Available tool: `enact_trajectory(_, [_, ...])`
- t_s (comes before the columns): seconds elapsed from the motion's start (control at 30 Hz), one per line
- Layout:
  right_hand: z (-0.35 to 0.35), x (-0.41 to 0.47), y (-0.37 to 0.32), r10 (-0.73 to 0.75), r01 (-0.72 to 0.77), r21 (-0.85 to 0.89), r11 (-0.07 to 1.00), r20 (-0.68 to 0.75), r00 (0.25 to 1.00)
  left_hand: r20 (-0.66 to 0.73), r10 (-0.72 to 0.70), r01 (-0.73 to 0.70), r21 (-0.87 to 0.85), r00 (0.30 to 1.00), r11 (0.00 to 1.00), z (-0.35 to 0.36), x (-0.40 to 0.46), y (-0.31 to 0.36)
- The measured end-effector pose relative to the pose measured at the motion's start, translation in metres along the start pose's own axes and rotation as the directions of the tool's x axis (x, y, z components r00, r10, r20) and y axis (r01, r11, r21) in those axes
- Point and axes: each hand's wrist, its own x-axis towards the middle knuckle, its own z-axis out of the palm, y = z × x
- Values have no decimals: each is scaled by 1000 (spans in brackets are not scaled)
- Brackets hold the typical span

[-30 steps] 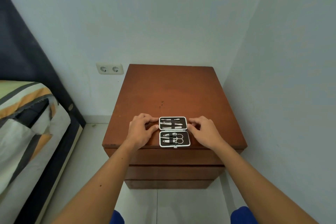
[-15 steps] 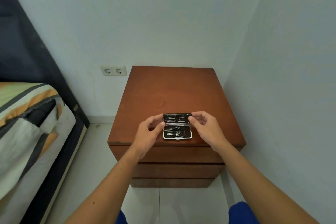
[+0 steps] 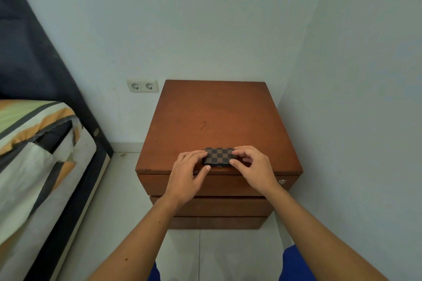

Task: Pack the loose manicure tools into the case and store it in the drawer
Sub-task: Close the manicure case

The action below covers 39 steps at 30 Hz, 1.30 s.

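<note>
The manicure case (image 3: 218, 155) lies closed near the front edge of the brown nightstand top (image 3: 214, 109); its lid shows a brown-and-black check pattern, and a small clasp faces me. The tools are hidden inside. My left hand (image 3: 189, 173) holds the case's left end, fingertips on the lid and thumb at the front. My right hand (image 3: 253, 167) grips the right end the same way. Below the top sit three shut drawers, the top drawer (image 3: 228, 186) right under my hands.
A small round lock (image 3: 282, 181) sits at the top drawer's right end. A wall (image 3: 354, 121) runs close along the nightstand's right side. A bed with a striped cover (image 3: 34, 155) stands at the left, a double socket (image 3: 142, 85) on the back wall.
The case was lying open with the tools showing; the lid has been folded down toward me and now lies shut under both hands.
</note>
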Motion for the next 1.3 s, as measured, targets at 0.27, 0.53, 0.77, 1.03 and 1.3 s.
enact_trajectory(0.27, [-5,25,1,-55,91,-156,984,222,974,95,11,-17,68,995,998,-4,40,-7])
enact_trajectory(0.53, [-3,27,7,-174,256,-280,925,287,942,110,100,-99,-22,989,995,1,44,-25])
enact_trajectory(0.77, [1,25,15,-197,277,-264,924,293,935,128,148,-143,-49,981,989,3,47,-33])
enact_trajectory(1.03, [-12,18,8,-88,145,-194,970,278,956,147,64,-59,-33,987,998,-7,35,-25])
enact_trajectory(1.3, [-91,-19,63,288,-304,-205,931,-102,952,-126,-124,148,207,984,967,-77,-9,-84])
